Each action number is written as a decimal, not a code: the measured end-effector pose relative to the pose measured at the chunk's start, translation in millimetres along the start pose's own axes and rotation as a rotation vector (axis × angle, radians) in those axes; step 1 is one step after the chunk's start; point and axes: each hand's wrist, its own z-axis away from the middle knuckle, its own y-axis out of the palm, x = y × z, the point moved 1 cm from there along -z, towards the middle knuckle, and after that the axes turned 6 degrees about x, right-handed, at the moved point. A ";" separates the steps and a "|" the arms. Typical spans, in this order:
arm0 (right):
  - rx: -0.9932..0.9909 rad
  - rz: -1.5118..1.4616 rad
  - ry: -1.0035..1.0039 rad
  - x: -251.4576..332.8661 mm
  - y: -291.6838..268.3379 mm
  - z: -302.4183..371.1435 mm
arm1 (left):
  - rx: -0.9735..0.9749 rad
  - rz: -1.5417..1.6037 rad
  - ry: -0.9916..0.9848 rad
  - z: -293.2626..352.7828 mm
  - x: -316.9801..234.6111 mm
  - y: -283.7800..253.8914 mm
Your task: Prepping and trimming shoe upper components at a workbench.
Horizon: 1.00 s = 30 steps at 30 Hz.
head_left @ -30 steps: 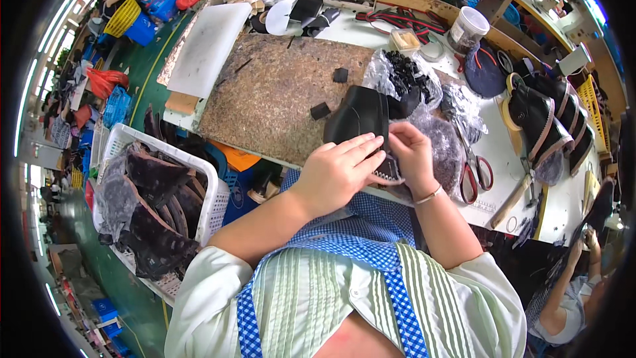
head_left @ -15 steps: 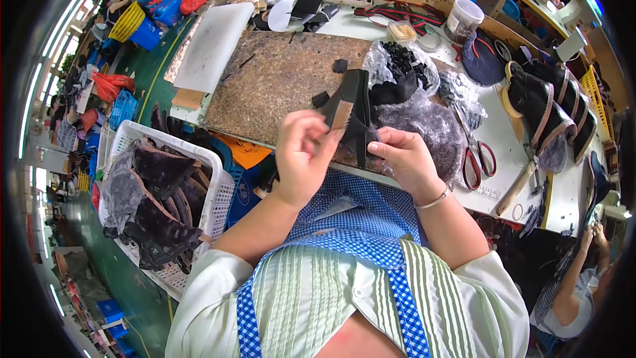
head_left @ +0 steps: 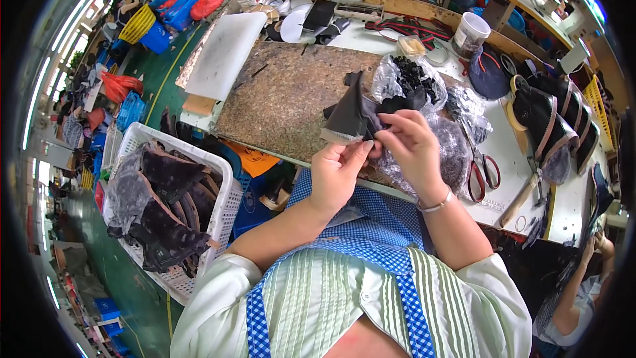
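The black leather piece (head_left: 351, 111) is held over the right part of the brown board (head_left: 285, 89) on the tabletop (head_left: 507, 149), its lower edge pinched between the thumb and fingers of the left hand (head_left: 339, 174). The thumb and fingertips of the right hand (head_left: 412, 149) are bent close together at its right side, though whether it is gripped there cannot be told, while a clear bag (head_left: 434, 89) of small black pieces (head_left: 414, 78) and red-handled scissors (head_left: 476, 154) are laid nearby.
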 end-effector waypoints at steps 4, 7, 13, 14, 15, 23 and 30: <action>0.023 -0.333 0.042 9.9 -18.9 22.5 | 0.000 0.077 0.158 -9.6 5.6 3.7; 0.073 -0.428 0.152 8.4 -9.5 35.4 | 0.053 0.046 0.157 -7.3 8.4 7.3; 0.028 -0.375 0.084 7.1 -7.4 30.4 | 0.047 -0.073 0.110 -5.9 10.4 6.9; 0.025 -0.338 0.067 6.4 -8.7 30.6 | 0.062 -0.152 0.116 -4.1 12.2 4.0; 0.023 -0.337 0.068 8.9 -11.2 28.5 | 0.078 -0.231 0.122 -3.3 12.7 0.9; 0.231 -0.041 0.123 24.3 -18.5 11.5 | 0.147 -0.502 0.080 -2.2 4.4 -5.0; 0.272 -0.823 0.567 12.5 -12.5 10.5 | 0.151 -0.047 -0.112 -2.3 5.2 -4.5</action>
